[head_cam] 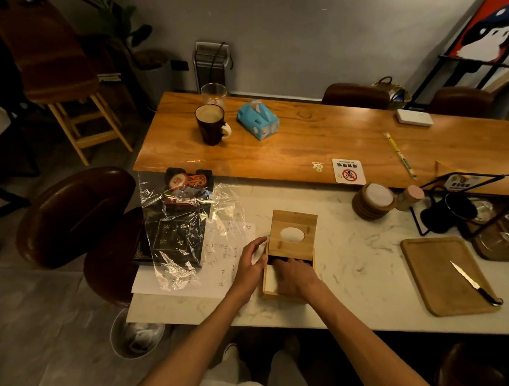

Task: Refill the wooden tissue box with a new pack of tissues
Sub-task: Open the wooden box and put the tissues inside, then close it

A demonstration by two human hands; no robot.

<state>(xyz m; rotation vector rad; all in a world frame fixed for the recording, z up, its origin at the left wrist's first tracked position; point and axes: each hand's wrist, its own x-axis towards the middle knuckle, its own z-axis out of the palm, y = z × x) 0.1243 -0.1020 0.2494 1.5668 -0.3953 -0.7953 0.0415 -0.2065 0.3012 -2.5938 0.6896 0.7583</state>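
Note:
The wooden tissue box (pixel 268 291) sits on the white marble counter (pixel 345 278). Its sliding lid (pixel 293 231), with an oval hole, is pushed about halfway back, away from me. White tissues (pixel 270 278) show inside the uncovered near half. My right hand (pixel 293 274) lies flat inside the box on the tissues, fingers reaching under the lid. My left hand (pixel 251 262) grips the box's left wall. A blue pack of tissues (pixel 258 120) lies on the far wooden table.
Crinkled clear plastic wrap (pixel 184 227) lies over a black tray and papers left of the box. A wooden board (pixel 445 277) with a knife (pixel 474 282) is at right. Coasters (pixel 374 201), a black rack, a dark mug (pixel 211 123) and a glass stand further back.

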